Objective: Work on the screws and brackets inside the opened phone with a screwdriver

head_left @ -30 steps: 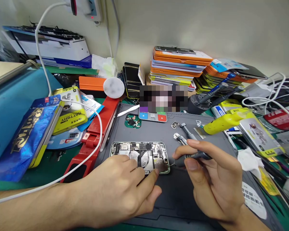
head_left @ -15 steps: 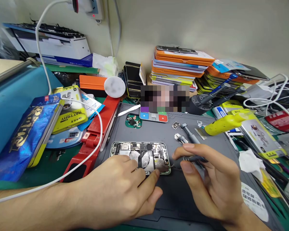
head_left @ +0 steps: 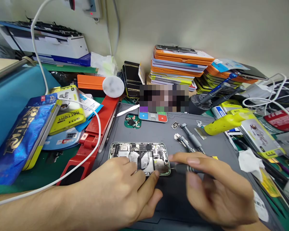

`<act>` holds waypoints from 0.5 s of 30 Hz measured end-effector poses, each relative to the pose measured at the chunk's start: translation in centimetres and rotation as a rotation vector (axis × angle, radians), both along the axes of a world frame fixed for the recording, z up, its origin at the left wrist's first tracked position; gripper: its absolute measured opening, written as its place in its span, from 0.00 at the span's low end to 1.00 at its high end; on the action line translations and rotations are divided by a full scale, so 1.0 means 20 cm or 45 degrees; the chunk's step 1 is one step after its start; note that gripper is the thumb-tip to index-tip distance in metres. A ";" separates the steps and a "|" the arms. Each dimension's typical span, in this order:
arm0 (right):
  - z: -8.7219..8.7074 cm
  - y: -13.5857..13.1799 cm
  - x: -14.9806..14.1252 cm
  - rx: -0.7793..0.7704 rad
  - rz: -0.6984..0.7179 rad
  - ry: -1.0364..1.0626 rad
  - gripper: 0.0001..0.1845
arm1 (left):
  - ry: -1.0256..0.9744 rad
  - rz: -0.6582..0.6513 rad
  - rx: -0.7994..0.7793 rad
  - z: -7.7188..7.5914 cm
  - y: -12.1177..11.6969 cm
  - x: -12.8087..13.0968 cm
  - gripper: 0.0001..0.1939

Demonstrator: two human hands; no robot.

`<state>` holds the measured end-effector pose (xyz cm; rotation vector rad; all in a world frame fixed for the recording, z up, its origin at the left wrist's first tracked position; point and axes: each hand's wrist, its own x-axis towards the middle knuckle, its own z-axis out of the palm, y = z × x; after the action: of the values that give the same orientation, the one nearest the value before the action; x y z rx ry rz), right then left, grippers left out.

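An opened smartphone (head_left: pixel 148 147) lies lengthwise on the dark grey mat (head_left: pixel 144 130), its inner parts and a round silver coil facing up. My left hand (head_left: pixel 120 189) rests over its near edge, fingers curled and pressed against the frame and inside. In my right hand (head_left: pixel 221 192), slightly blurred, a dark-handled screwdriver (head_left: pixel 181 168) is gripped between thumb and fingers. It lies almost level, its thin shaft reaching the phone's right end. Whether the tip sits in a screw is too small to tell.
Beyond the phone are a small round circuit board (head_left: pixel 132 121), a white pen-like stick (head_left: pixel 128 110), more screwdrivers (head_left: pixel 192 138) and a yellow bottle (head_left: pixel 221 123). A red clamp stand (head_left: pixel 86 150) and a white cable (head_left: pixel 98 138) flank the left; stacked boxes (head_left: pixel 180 65) stand behind.
My right hand has shifted slightly right and down, and its fingers have turned around the screwdriver handle. My left hand keeps its place on the phone. The view has shifted slightly.
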<state>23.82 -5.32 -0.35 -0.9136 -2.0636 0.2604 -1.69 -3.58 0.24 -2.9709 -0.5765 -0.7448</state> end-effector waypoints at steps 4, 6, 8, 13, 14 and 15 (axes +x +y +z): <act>0.01 -0.03 0.00 -0.098 0.062 0.091 0.44 | 0.011 -0.013 -0.019 0.00 0.00 0.00 0.16; 0.01 -0.04 0.01 -0.092 -0.003 0.092 0.44 | 0.016 -0.018 -0.030 0.00 0.01 0.01 0.16; 0.01 -0.03 0.02 -0.071 -0.019 0.040 0.43 | 0.006 -0.015 -0.034 0.01 0.01 0.01 0.16; 0.03 0.02 0.03 0.160 -0.024 -0.083 0.40 | -0.002 -0.005 -0.048 0.01 0.01 0.01 0.16; 0.04 0.03 0.02 0.191 -0.039 -0.095 0.38 | 0.002 -0.004 -0.047 0.01 0.01 0.01 0.16; 0.05 0.03 0.02 0.208 -0.037 -0.112 0.35 | 0.011 -0.005 -0.049 0.01 0.01 0.01 0.16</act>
<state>24.26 -4.65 0.72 -0.8678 -2.1152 0.0350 -1.56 -3.36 0.48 -3.0096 -0.5921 -0.7291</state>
